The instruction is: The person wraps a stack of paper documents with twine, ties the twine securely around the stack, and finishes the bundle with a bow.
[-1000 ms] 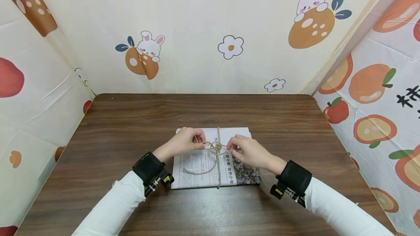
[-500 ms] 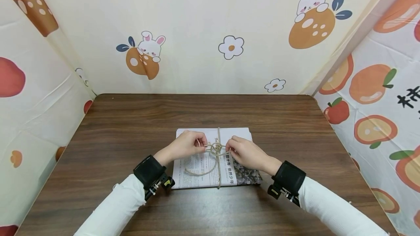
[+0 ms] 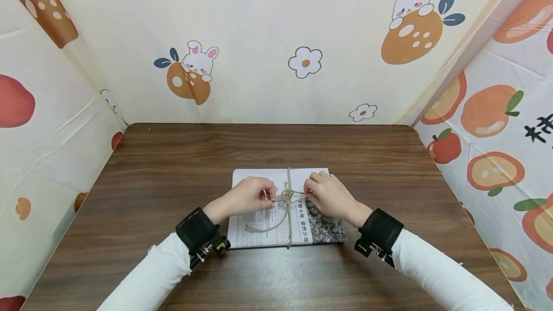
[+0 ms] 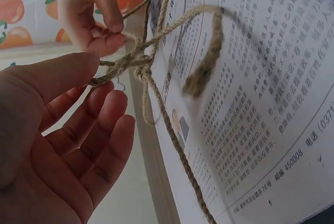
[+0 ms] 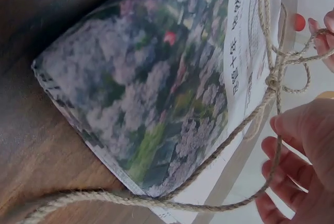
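Jute twine is tied crosswise around a stack of printed magazines or newspapers lying on the table, with a knot near the middle. My left hand pinches a loop of the twine between thumb and index finger, just left of the knot; its other fingers are loosely bent. To the right of the knot, my right hand pinches another strand with thumb and index finger. From those fingers a long tail of twine trails down in the right wrist view. A frayed end curves over the printed page.
The brown wooden table extends around the stack. A cream wall covering with rabbit prints stands behind it, and a fruit-patterned cloth hangs at the right.
My right hand has shifted slightly right and away from the knot, drawing its strand outward. My left hand has moved a little down and right. The stack stays in place.
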Demonstrator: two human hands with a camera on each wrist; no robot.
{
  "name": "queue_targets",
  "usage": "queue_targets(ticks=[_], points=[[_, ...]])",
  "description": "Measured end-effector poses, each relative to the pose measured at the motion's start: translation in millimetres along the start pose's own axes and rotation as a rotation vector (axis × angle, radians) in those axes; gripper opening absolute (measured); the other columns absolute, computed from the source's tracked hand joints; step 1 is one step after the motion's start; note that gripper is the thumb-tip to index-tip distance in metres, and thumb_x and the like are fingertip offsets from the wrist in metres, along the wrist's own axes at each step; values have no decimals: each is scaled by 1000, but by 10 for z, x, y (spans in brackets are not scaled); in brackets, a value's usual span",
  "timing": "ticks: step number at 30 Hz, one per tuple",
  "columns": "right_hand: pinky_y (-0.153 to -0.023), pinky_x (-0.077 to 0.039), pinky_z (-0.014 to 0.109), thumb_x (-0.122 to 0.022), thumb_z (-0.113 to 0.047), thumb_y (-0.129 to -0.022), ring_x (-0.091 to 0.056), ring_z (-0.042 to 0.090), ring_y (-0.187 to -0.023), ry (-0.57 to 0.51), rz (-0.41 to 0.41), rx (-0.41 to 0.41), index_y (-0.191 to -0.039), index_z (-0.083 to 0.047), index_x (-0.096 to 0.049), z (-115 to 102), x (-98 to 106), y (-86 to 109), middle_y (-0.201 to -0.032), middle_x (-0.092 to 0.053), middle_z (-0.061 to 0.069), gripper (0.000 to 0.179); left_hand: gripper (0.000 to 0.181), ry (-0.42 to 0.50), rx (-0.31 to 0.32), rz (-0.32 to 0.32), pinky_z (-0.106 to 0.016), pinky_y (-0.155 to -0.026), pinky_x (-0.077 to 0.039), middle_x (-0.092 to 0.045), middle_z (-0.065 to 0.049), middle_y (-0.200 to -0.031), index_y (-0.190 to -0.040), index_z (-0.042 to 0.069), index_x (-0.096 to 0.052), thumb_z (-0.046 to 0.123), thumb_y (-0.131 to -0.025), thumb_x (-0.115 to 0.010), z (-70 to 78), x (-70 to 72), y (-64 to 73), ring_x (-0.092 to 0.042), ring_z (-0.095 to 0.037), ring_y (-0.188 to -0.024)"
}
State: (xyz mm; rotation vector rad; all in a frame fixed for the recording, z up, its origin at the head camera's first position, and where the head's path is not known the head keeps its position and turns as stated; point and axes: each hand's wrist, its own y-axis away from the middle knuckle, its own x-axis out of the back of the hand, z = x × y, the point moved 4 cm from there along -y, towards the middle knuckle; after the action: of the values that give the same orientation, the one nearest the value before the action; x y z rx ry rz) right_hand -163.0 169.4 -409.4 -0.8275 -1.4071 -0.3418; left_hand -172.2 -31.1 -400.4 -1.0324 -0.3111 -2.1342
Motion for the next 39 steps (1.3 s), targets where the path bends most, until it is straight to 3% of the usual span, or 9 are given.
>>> queue_targets(ticks=[5,8,16,21,25,28,32,39], points=[[-63,-31,30,-69,-13,-80,-44,17,-73,67,42,28,-82,-16,-59,-19,-40,-21,-83,-55,-1,11,17,-30,-8,-5,-19,-61,-44,-56,9,-73,-74,19,-57,10,-76,-70,38,-30,-25,-53,-5,-65],[-61,-35,28,-69,-12,-80,-47,16,-71,46,52,49,-82,-16,-58,-51,-51,-41,-81,-54,-2,11,17,-40,-4,-17,-19,-61,-43,-56,9,-74,-74,19,-57,11,-76,-72,54,-41,-42,-54,-6,-65],[-57,-42,24,-64,-10,-84,-51,12,-66,-21,-38,14,-84,-14,-56,-91,-98,-43,-79,-50,-2,9,5,-32,-5,-38,-20,-63,-43,-59,9,-79,-82,15,-65,15,-80,-69,51,17,-49,-52,-4,-67],[-55,-41,24,-63,-10,-85,-50,10,-64,-21,-37,13,-83,-14,-56,-91,-112,-32,-79,-50,-2,9,7,-15,6,-24,-20,-63,-43,-62,7,-80,-90,11,-68,14,-84,-64,-39,81,-66,-54,-7,-68],[-53,-39,23,-63,-9,-85,-48,10,-63,-23,-35,17,-83,-14,-56,-102,-101,-36,-79,-49,-1,9,12,6,59,-33,-21,-60,-41,-64,1,-81,-91,8,-69,9,-86,-58,-167,93,-98,-52,-11,-64],[-53,-38,22,-63,-9,-85,-48,9,-63,-23,-30,15,-83,-14,-55,-108,-90,-42,-78,-48,-1,9,14,2,98,-26,-21,-55,-38,-65,-2,-80,-90,7,-69,6,-86,-55,-258,59,-141,-47,-10,-57],[-52,-38,22,-62,-9,-85,-47,8,-62,-26,-26,8,-83,-14,-55,-115,-84,-48,-78,-48,-1,9,15,-36,117,17,-21,-54,-36,-64,3,-74,-85,12,-70,6,-85,-56,-325,-33,-223,-43,-6,-53],[-51,-36,20,-64,-9,-84,-44,6,-60,-45,-8,-11,-82,-14,-52,-137,-84,-65,-78,-47,-3,13,13,-42,111,62,-22,-59,-39,-62,6,-71,-84,14,-70,8,-87,-58,-286,-157,-319,-49,-6,-60]])
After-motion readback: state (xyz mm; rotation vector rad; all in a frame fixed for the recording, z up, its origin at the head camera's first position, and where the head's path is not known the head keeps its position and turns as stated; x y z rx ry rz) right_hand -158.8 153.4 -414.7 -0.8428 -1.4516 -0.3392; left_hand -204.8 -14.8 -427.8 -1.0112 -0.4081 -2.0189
